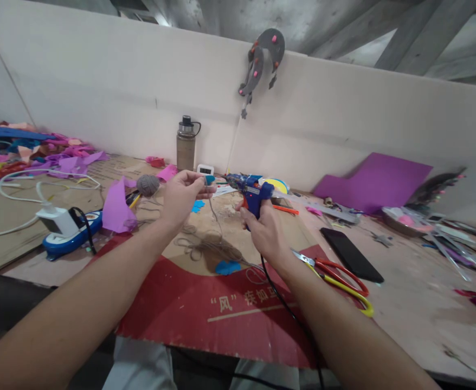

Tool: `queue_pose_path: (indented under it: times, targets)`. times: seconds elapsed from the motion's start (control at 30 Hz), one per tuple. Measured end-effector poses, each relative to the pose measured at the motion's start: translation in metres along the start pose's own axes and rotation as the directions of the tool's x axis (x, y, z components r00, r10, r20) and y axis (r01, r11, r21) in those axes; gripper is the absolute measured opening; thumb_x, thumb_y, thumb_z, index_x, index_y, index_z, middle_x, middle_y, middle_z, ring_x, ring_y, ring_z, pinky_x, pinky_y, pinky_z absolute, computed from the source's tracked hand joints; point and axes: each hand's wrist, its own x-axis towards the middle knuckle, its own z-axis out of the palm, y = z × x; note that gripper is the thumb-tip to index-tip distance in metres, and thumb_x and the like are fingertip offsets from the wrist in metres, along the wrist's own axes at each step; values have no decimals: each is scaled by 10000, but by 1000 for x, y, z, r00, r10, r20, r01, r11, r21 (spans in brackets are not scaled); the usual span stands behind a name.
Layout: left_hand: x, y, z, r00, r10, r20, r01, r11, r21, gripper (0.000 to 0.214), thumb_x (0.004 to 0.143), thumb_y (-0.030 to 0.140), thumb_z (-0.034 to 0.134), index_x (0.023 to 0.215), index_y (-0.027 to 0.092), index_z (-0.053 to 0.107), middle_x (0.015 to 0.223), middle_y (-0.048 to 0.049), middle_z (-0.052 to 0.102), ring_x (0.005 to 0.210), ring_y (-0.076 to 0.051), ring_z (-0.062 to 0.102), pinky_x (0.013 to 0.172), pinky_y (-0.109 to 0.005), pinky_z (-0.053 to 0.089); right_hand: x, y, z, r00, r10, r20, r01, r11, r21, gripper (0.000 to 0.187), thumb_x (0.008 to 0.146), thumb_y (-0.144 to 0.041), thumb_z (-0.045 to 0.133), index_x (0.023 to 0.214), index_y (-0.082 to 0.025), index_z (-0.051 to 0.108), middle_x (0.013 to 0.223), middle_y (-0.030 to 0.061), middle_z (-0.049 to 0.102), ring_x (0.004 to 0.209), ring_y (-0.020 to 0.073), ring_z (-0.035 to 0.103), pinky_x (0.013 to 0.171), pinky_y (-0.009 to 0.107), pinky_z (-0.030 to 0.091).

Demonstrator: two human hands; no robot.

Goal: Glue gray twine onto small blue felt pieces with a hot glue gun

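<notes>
A hot glue gun (255, 201) was held up above the cardboard sheet (160, 303), its glue-smeared nozzle pointing left, just beside a small teal piece (209, 180). The right hand (265, 230) was clamped around the gun's blue handle, and a black cord (281, 300) ran down from it across the cardboard's red edge. The left hand (184, 196) had its thumb and fingers pinched on the teal piece, with a strand of grey yarn (217, 225) hanging below. Loose loops of that yarn lay on the cardboard under the hands, near a blue cut-out (227, 267). A grey yarn ball (147, 185) sat beyond the left forearm, near a bent purple sheet (118, 206) and a blue power strip (65, 242) with a white charger (57, 221) plugged in. Beside the right forearm were scissors (341, 273) with red and yellow handles and a black smartphone (352, 254). Farther back, a lidded bottle (186, 147) stood against the white partition (120, 92), where a grey crescent ornament (276, 46) hung.
</notes>
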Motion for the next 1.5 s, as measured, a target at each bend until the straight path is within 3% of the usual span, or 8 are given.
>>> queue_pose_path:
  times: [0.23, 0.37, 0.57, 0.7, 0.83, 0.93, 1.17, 1.5]
  targets:
    - [2, -9, -4, 999, 49, 21, -52, 976, 211, 61, 706, 217, 654, 672, 172, 630, 590, 20, 582, 508, -84, 490, 487, -204, 373, 22, 29, -10, 861, 477, 177, -508, 828, 238, 79, 723, -196, 595, 722, -223, 521, 656, 37, 641, 553, 165, 595, 486, 300, 497]
    - [-2, -5, -3, 985, 172, 19, -166, 908, 384, 39, 706, 221, 676, 688, 186, 673, 691, -9, 642, 646, -131, 543, 627, -247, 425, 26, 56, -22, 890, 404, 212, -423, 905, 49, 190, 756, -324, 630, 645, -235, 504, 569, 40, 610, 492, 179, 580, 448, 311, 478]
    - [-10, 9, 0, 863, 468, 188, -476, 629, 615, 111, 707, 132, 660, 650, 219, 620, 842, -28, 668, 910, -215, 591, 952, -373, 410, 26, 39, -31, 982, 129, -140, -184, 832, -523, 292, 756, -308, 634, 575, -240, 414, 626, 73, 556, 699, 233, 576, 718, 409, 466]
    - [-10, 7, 0, 774, 556, 303, -588, 455, 669, 119, 693, 119, 664, 671, 221, 608, 883, -24, 669, 951, -238, 600, 994, -437, 392, 20, -1, -2, 996, 67, -62, -65, 998, 21, 138, 852, -350, 519, 834, -219, 481, 858, 49, 599, 816, 181, 577, 815, 367, 466]
    - [-12, 3, 1, 686, 596, 416, -693, 361, 624, 90, 725, 117, 634, 726, 204, 613, 912, -43, 688, 928, -210, 612, 896, -381, 462, 9, -21, 29, 984, 138, 117, -180, 807, 563, 255, 820, -348, 593, 959, -237, 411, 891, 14, 613, 814, 141, 610, 814, 332, 484]
    - [-16, 3, 5, 729, 562, 391, -665, 446, 599, 79, 739, 110, 606, 744, 186, 626, 890, -42, 707, 801, -162, 628, 734, -299, 491, 5, -25, 33, 967, 194, 163, -253, 735, 629, 275, 809, -350, 618, 951, -248, 405, 763, -42, 551, 634, 104, 532, 643, 279, 473]
    - [-24, 8, 15, 965, 185, 185, -258, 796, 548, 67, 761, 220, 643, 760, 154, 651, 658, -18, 690, 586, -121, 632, 566, -231, 489, 10, -24, 22, 986, 165, 4, -151, 893, 424, 107, 824, -280, 580, 773, -201, 531, 731, -31, 517, 632, 87, 435, 573, 240, 378]
    - [-19, -1, 17, 977, -72, 202, 38, 985, 167, 145, 744, 266, 709, 750, 127, 666, 635, -45, 689, 576, -126, 648, 577, -239, 526, 12, -15, 20, 977, 210, -26, -194, 941, 276, 151, 829, -301, 575, 730, -192, 538, 648, -40, 483, 610, 101, 416, 573, 258, 342]
